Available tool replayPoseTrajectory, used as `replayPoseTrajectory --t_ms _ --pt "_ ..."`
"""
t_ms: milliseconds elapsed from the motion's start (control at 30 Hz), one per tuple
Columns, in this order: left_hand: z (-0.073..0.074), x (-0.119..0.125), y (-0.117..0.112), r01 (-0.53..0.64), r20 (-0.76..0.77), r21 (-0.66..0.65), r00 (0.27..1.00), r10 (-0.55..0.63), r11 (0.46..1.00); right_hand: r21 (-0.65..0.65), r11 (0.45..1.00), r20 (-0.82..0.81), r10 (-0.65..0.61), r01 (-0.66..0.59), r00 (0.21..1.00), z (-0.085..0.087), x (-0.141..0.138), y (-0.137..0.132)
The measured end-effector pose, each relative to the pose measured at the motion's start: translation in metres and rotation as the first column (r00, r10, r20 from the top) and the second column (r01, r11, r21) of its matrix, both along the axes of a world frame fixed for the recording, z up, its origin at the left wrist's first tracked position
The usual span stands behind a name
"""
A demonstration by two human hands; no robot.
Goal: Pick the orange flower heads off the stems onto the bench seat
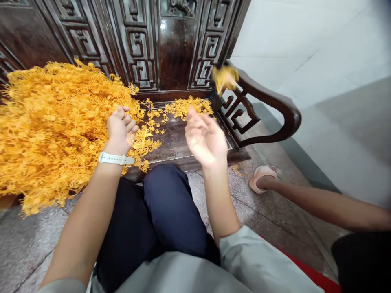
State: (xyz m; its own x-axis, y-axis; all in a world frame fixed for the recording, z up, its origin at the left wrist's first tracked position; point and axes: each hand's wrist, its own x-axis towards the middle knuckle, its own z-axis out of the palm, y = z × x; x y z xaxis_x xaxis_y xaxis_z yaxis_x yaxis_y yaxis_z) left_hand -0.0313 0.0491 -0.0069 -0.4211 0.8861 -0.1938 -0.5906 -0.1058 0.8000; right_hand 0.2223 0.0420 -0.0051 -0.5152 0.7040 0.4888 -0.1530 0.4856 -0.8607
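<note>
A large heap of orange-yellow artificial flower sprigs (pixel 58 130) lies at the left on a dark wooden bench (pixel 171 140). My left hand (pixel 120 125), with a pale watch strap at the wrist, is at the heap's right edge. Its fingers are curled closed, and whatever they may hold is hidden. My right hand (pixel 206 136) is over the bench, palm turned up and fingers loosely apart, holding nothing. Beyond it, a smaller pile of yellow pieces (pixel 189 106) lies against the backrest. A blurred yellow bunch (pixel 225 78) appears in front of the armrest, apart from my hand.
The carved backrest (pixel 177 53) rises behind the bench, and a curved armrest (pixel 275 101) closes its right end. Another person's leg (pixel 320 207) in a pink slipper (pixel 263 178) reaches in from the right. Orange bits (pixel 241 169) lie on the tiled floor.
</note>
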Motion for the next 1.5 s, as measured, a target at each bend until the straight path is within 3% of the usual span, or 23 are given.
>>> replayPoseTrajectory --t_ms 33,100,167,233,300,533,633,767,900,1000,1133,1233,1300,1333,1367,1400,1433,1467,1500 --pt "0.001 0.003 -0.001 0.01 0.011 -0.014 1.0 -0.01 1.0 -0.137 0.99 -0.119 -0.059 0.042 0.991 -0.004 -0.003 0.005" --pt "0.003 0.007 -0.001 0.034 0.03 -0.044 0.999 -0.033 0.998 -0.4 0.914 -0.274 -0.184 0.062 0.944 -0.011 -0.01 0.0" --pt "0.004 0.01 -0.002 0.068 0.043 -0.056 0.997 -0.065 0.996 -0.637 0.771 -0.352 -0.289 -0.002 0.89 -0.016 -0.017 -0.018" --pt "0.005 0.015 -0.003 0.094 0.045 -0.042 0.995 -0.092 0.995 -0.731 0.678 -0.387 -0.326 -0.072 0.862 -0.023 -0.022 -0.035" --pt "0.006 0.022 -0.004 0.114 0.039 -0.011 0.993 -0.113 0.993 -0.755 0.651 -0.395 -0.35 -0.083 0.849 -0.031 -0.026 -0.045" --pt "0.006 0.057 -0.016 0.155 0.004 0.096 0.988 -0.156 0.983 -0.639 0.741 -0.115 -0.355 0.204 0.928 -0.061 -0.033 -0.04" --pt "0.004 0.067 -0.018 0.131 -0.021 0.095 0.991 -0.129 0.987 -0.641 0.758 -0.061 -0.205 0.119 0.977 -0.068 -0.039 -0.042" --pt "0.0 0.073 -0.017 0.092 -0.044 0.063 0.995 -0.09 0.994 -0.677 0.735 -0.122 -0.049 -0.047 0.991 -0.071 -0.048 -0.048" --pt "-0.005 0.073 -0.013 0.006 -0.052 0.057 0.999 -0.003 0.998 -0.702 0.699 -0.187 0.002 -0.134 0.982 -0.071 -0.053 -0.052" --pt "-0.006 0.068 -0.01 -0.036 -0.065 0.097 0.997 0.042 0.995 -0.706 0.691 -0.242 -0.03 -0.155 0.97 -0.069 -0.052 -0.053" --pt "0.001 0.059 -0.009 -0.066 -0.042 0.12 0.997 0.071 0.991 -0.623 0.777 -0.222 -0.07 -0.086 0.973 -0.065 -0.044 -0.056" --pt "0.006 0.055 -0.01 -0.01 0.089 -0.009 0.996 0.011 1.0 -0.573 0.814 -0.154 0.011 -0.099 0.988 -0.062 -0.04 -0.071" --pt "0.006 0.051 -0.006 0.069 0.191 -0.104 0.98 -0.048 0.992 -0.526 0.801 -0.194 0.214 -0.286 0.957 -0.059 -0.043 -0.089" --pt "0.006 0.047 -0.002 0.075 0.228 -0.133 0.973 -0.043 0.988 -0.46 0.748 -0.232 0.418 -0.477 0.878 -0.056 -0.046 -0.098" --pt "0.005 0.041 0.003 0.049 0.247 -0.142 0.969 -0.012 0.989 -0.365 0.62 -0.246 0.655 -0.694 0.714 -0.052 -0.049 -0.106" --pt "0.004 0.033 0.008 -0.002 0.252 -0.138 0.967 0.037 0.99 -0.261 0.419 -0.216 0.853 -0.87 0.476 -0.047 -0.051 -0.112" --pt "0.003 0.025 0.012 -0.057 0.246 -0.127 0.966 0.087 0.99 -0.176 0.195 -0.143 0.965 -0.965 0.221 -0.04 -0.051 -0.115" --pt "0.003 0.016 0.016 -0.092 0.233 -0.107 0.966 0.115 0.99 -0.123 0.029 -0.056 0.998 -0.992 0.036 -0.032 -0.05 -0.113" --pt "0.003 0.009 0.017 -0.106 0.22 -0.086 0.968 0.123 0.991 -0.097 -0.02 0.011 1.0 -0.995 -0.021 -0.025 -0.046 -0.105"
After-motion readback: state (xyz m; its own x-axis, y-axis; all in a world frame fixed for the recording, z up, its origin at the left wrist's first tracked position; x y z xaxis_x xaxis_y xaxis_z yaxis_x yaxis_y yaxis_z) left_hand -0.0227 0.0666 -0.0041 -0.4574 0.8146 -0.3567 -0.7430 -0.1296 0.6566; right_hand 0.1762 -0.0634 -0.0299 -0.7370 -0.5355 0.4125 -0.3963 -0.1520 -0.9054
